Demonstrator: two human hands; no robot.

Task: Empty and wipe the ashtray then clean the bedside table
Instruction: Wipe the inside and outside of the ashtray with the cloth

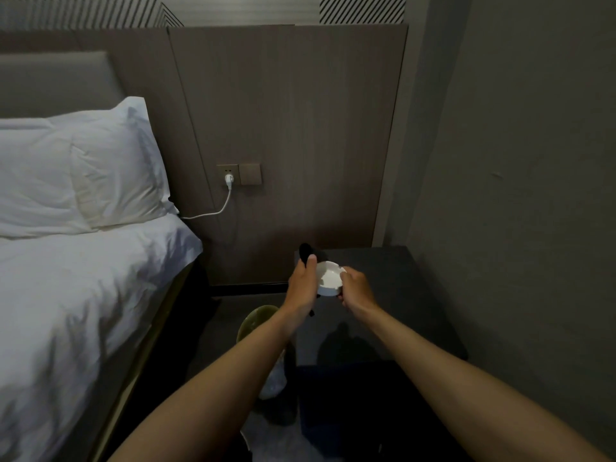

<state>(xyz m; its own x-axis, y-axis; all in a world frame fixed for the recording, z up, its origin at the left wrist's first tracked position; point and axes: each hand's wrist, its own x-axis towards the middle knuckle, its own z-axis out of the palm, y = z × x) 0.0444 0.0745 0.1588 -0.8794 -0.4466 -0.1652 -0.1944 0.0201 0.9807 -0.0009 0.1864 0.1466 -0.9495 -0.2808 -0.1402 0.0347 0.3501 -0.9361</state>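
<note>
Ashtray [328,279], white: gripped at its rim by right hand [356,288], raised above counter [383,278] for wiping. Left hand [301,285] beside it clutched dark cloth [306,252], likely the wiper.

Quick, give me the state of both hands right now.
Left hand: grips a black cloth against the white ashtray.
Right hand: grips the ashtray's rim.

Bed [76,295] left, bedside table [393,295] right by wall, bin [253,323] btwn them, ashtray [328,278] above table's left edge.
</note>
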